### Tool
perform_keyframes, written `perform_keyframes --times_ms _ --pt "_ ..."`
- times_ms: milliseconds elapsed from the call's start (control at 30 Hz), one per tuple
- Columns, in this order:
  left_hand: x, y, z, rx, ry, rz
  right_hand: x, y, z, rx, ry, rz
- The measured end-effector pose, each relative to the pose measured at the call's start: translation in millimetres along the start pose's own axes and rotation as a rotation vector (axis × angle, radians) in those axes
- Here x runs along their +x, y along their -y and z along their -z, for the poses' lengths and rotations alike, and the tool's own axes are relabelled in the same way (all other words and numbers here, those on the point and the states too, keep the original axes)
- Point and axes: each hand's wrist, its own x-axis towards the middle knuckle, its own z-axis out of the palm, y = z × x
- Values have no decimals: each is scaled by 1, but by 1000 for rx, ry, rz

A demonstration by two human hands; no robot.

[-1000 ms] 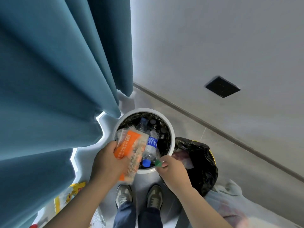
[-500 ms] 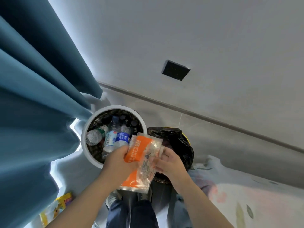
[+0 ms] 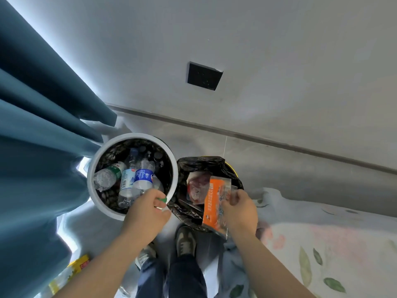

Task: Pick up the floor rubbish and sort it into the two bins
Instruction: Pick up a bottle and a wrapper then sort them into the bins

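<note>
My right hand grips an orange and clear plastic wrapper over the near edge of the black-bagged bin, which holds a reddish packet. My left hand pinches a small green bottle cap above the near rim of the white bin. Several clear plastic bottles lie inside that bin on its black liner.
A teal curtain hangs at the left, touching the white bin. A yellow packet lies on the floor at lower left. Floral bedding lies on the right. My shoes stand just before the bins. The wall carries a black socket plate.
The orange wrapper went from my left hand to my right and moved from over the white bin to over the black-bagged one. The green cap is now in my left hand.
</note>
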Motion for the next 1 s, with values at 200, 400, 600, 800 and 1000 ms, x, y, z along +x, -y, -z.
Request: perform_keyframes --times_ms 200,400,600,800,1000 --pt "22 18 -1 39 29 -24 28 2 -26 -48 143 -19" --pt "28 20 0 14 19 -30 26 5 -28 -110 229 40" --pt "16 11 11 46 5 -61 5 17 -8 -368 280 269" --pt "-24 -4 42 240 2 -140 -34 51 29 -558 313 483" --pt "-78 -28 78 404 20 -125 -84 96 71 -578 325 628"
